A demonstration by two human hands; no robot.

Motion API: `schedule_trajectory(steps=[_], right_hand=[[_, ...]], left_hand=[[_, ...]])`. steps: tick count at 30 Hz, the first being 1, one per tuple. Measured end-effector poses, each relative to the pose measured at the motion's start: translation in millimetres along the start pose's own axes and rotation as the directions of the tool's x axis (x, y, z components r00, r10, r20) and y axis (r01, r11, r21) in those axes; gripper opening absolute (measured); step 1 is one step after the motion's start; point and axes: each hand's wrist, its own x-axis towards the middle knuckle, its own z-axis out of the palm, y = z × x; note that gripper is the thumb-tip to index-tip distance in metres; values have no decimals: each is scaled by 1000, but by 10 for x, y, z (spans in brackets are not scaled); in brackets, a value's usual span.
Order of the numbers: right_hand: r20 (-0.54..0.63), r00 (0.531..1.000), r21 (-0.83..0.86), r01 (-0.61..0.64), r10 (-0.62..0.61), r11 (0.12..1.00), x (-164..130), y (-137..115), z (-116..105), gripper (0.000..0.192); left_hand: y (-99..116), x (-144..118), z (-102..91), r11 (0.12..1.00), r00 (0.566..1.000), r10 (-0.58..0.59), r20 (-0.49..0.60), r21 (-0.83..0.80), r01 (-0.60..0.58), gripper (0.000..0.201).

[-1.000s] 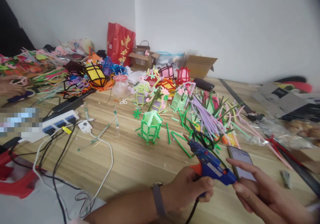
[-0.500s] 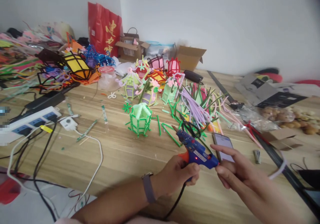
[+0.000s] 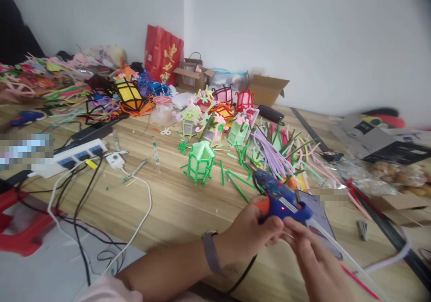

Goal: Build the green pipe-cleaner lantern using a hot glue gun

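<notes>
My left hand (image 3: 251,225), with a watch band on its wrist, is wrapped round the orange handle of a blue glue gun (image 3: 286,203). The gun's nozzle points up and left, and a small red light glows on its side. Close behind the handle, the fingers of my right hand (image 3: 313,252) are drawn together beside my left fingertips; a thin pale sliver shows there, too small to name. From the gun's rear a long whitish stick (image 3: 336,243) slants down to the right. A green pipe-cleaner lantern (image 3: 200,163) stands upright beyond the gun, with green pieces (image 3: 237,185) beside it.
Finished lanterns (image 3: 215,122) cluster behind the green one. Purple and mixed pipe cleaners (image 3: 269,149) lie to their right. A phone (image 3: 323,221) lies under the gun's rear. At left are a power strip (image 3: 47,163) and loose cables. Boxes and a red bag (image 3: 163,55) line the wall.
My right hand has moved in from an open, pointing pose to closed fingers by the gun's handle. A whitish stick now shows behind the gun. The view has turned left.
</notes>
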Motion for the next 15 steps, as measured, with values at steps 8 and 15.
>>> schedule_trajectory(steps=[8,15], right_hand=[[193,964,535,-258,181,804,376,-168,354,33],[208,971,641,-225,116,733,678,-189,448,27]], left_hand=[[56,-246,34,945,994,95,-50,320,-74,80],[1101,-631,-799,374,757,570,-320,921,108,21]])
